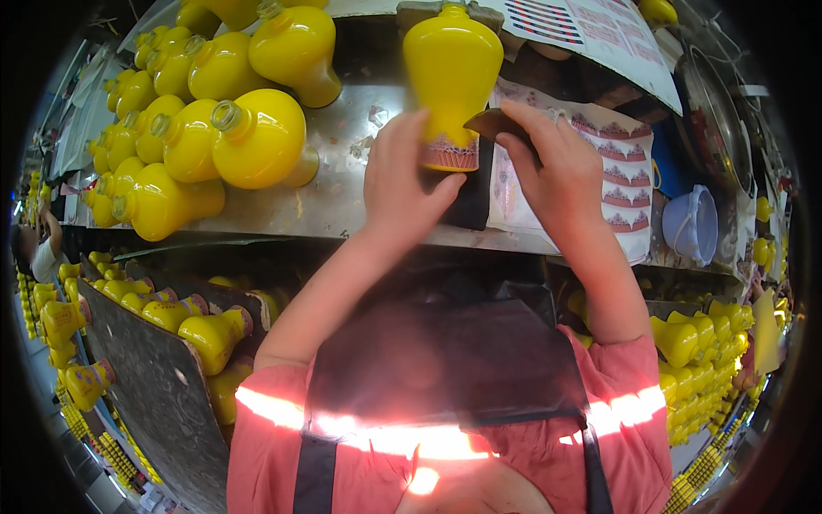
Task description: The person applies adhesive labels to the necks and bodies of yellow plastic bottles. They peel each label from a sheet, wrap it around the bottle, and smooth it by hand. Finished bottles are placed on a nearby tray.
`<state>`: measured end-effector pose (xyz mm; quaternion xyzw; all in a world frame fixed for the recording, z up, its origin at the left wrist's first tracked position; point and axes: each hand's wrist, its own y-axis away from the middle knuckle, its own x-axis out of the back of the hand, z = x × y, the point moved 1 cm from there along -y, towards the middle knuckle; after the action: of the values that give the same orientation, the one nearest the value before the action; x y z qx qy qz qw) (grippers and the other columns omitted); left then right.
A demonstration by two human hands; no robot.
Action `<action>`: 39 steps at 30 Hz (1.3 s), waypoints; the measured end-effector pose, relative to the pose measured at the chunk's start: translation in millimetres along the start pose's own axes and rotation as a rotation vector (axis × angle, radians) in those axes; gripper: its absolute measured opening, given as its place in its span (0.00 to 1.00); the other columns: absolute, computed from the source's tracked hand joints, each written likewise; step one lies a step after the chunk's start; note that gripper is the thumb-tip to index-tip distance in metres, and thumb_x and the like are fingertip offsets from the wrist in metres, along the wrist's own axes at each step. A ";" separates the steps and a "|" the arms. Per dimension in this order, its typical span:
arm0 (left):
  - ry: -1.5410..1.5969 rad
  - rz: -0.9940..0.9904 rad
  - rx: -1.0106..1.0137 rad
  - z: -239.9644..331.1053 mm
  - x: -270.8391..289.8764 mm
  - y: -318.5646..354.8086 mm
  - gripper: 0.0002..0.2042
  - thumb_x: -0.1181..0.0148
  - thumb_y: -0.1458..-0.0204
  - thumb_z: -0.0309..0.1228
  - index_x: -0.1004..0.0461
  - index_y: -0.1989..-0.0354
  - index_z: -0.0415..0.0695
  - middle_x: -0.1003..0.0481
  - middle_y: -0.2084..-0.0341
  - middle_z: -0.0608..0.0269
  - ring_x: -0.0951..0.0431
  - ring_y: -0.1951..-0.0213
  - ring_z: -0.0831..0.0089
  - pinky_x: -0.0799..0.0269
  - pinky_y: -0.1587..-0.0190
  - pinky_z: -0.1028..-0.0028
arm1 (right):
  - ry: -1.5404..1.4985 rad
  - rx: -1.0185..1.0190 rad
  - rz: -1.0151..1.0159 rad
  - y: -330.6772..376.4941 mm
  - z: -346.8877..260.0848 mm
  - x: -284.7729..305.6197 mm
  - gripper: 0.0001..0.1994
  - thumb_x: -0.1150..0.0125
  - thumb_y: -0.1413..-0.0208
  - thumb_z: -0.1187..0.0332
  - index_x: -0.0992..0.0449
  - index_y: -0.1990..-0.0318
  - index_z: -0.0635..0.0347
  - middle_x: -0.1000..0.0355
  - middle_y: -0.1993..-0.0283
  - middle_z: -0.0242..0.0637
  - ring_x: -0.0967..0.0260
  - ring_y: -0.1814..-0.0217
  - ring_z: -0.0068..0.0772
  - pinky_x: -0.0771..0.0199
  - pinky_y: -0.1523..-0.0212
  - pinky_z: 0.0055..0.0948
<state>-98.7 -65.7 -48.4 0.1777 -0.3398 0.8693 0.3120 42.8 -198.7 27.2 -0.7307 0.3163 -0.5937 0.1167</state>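
Note:
A glossy yellow vase-shaped bottle (451, 60) lies with its neck away from me. Around its base end runs a pink and purple patterned decal (452, 154). My left hand (401, 184) grips the bottle's left side near this band, fingers partly hidden behind it, thumb under the base. Between the thumb and fingers of my right hand (561, 167) is a thin dark brown scraper (490, 125). Its edge is at the bottle's right side, just above the band; whether it touches, I cannot tell. A sheet of similar decals (629, 199) lies under and beside my right hand.
Several yellow bottles (257, 137) lie in rows on the metal table (342, 193) at left. A lilac bucket (690, 224) stands at the right edge. Another printed sheet (599, 43) is at the back. Dark boards (154, 377) with decorated bottles stand lower left; more bottles (698, 343) are lower right.

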 end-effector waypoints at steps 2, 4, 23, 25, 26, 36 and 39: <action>-0.134 0.004 -0.078 0.6 -1.0 -4.5 0.43 0.19 0.60 0.32 0.33 0.31 0.45 0.29 0.43 0.52 0.23 0.51 0.61 0.25 0.49 0.66 | -0.201 0.043 0.035 7.1 1.3 -3.4 0.18 0.26 0.47 0.72 0.20 0.47 0.55 0.19 0.58 0.40 0.19 0.59 0.43 0.19 0.61 0.35; -0.147 -0.009 -0.108 -1.0 -1.8 -9.4 0.44 0.18 0.60 0.33 0.32 0.30 0.46 0.29 0.42 0.53 0.23 0.52 0.63 0.24 0.52 0.70 | -0.148 -0.108 -0.052 11.8 3.9 -7.1 0.18 0.26 0.46 0.73 0.19 0.48 0.56 0.18 0.55 0.42 0.18 0.55 0.44 0.19 0.56 0.34; 0.260 -0.141 0.221 -9.9 -5.5 -8.5 0.43 0.31 0.52 0.34 0.44 0.26 0.41 0.34 0.36 0.46 0.28 0.42 0.49 0.31 0.37 0.59 | 0.008 -0.202 0.068 8.2 6.0 -7.3 0.18 0.26 0.46 0.71 0.20 0.47 0.55 0.18 0.57 0.41 0.19 0.56 0.46 0.19 0.59 0.35; 0.254 -0.159 0.231 -10.5 -4.1 -8.3 0.42 0.32 0.51 0.33 0.45 0.26 0.41 0.34 0.36 0.48 0.27 0.43 0.53 0.30 0.38 0.60 | -0.221 -0.128 0.027 10.1 3.6 -6.8 0.18 0.26 0.46 0.71 0.20 0.47 0.55 0.18 0.55 0.42 0.18 0.56 0.46 0.19 0.58 0.34; 0.386 -0.173 0.287 -11.2 -2.8 -8.1 0.42 0.32 0.50 0.33 0.45 0.26 0.41 0.34 0.36 0.49 0.27 0.43 0.56 0.30 0.39 0.61 | -0.345 -0.089 0.007 11.1 2.7 -6.7 0.18 0.26 0.45 0.71 0.20 0.47 0.55 0.18 0.54 0.43 0.18 0.56 0.46 0.19 0.58 0.34; 0.723 -0.238 0.391 -4.1 2.3 -10.8 0.40 0.37 0.43 0.31 0.50 0.22 0.47 0.40 0.33 0.59 0.36 0.44 0.72 0.39 0.42 0.74 | -0.256 -0.344 -0.083 13.8 15.0 -14.2 0.17 0.29 0.42 0.64 0.22 0.46 0.54 0.18 0.57 0.45 0.18 0.55 0.51 0.19 0.56 0.37; 0.755 -0.262 0.380 -5.6 5.1 -11.7 0.41 0.37 0.44 0.31 0.51 0.22 0.47 0.40 0.33 0.59 0.36 0.43 0.71 0.38 0.41 0.73 | -0.253 -0.364 -0.099 16.5 14.9 -15.9 0.17 0.30 0.42 0.64 0.22 0.46 0.54 0.18 0.57 0.45 0.18 0.55 0.52 0.19 0.56 0.37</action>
<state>-95.3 -53.0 -44.1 -0.0566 -0.0107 0.8734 0.4835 50.0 -205.0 1.5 -0.8230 0.3648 -0.4353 -0.0075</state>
